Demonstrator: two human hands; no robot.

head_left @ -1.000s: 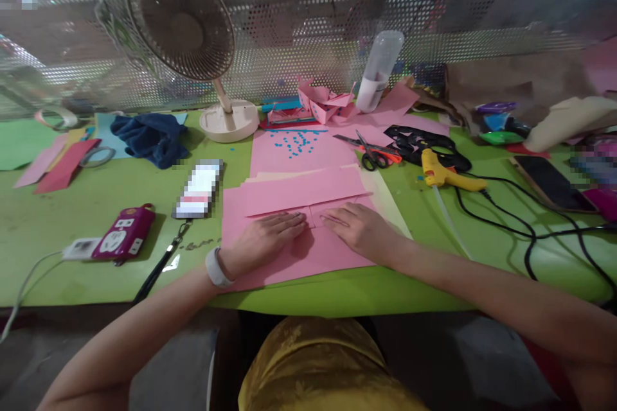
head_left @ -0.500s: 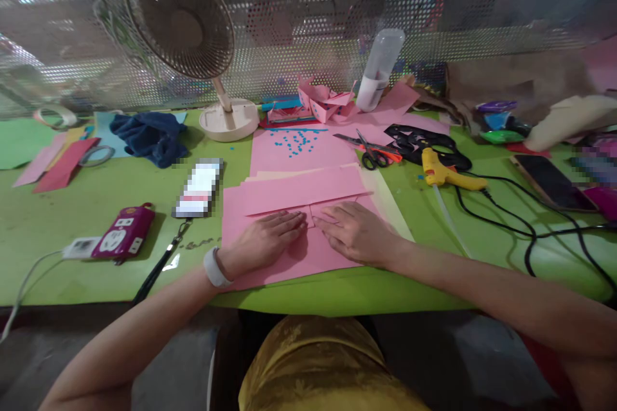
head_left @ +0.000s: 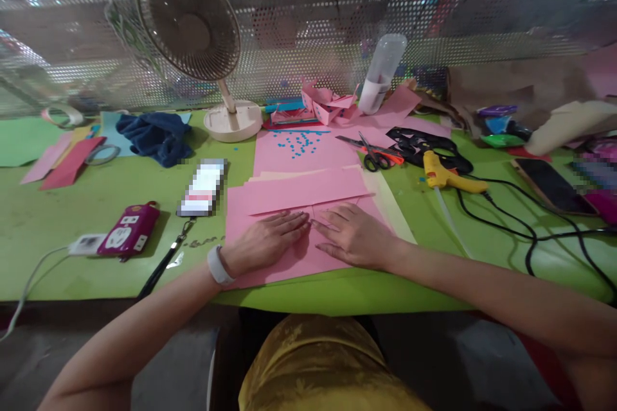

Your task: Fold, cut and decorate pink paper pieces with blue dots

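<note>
Pink paper [head_left: 294, 263] lies on the table in front of me, with a folded pink strip [head_left: 308, 191] along its far side. My left hand [head_left: 268, 239] rests flat on the paper, fingers stretched toward the middle. From the other side my right hand [head_left: 354, 236] presses on the same sheet, its fingers spread a little. The two sets of fingertips nearly meet at a crease just below the strip. A cream sheet [head_left: 394, 209] shows from under the pink paper at the right.
Beyond the paper lie blue bits [head_left: 299, 143], scissors [head_left: 371, 155] and a pink folded paper piece [head_left: 330, 103]. A yellow glue gun [head_left: 448, 174] with a black cord is at the right. A phone [head_left: 203, 187], a purple power strip [head_left: 129, 230] and a fan [head_left: 234, 121] stand left.
The view has shifted slightly, so the table's things sit a little further right. My right fingers have slid slightly toward my left fingertips; both hands stay on the paper.
</note>
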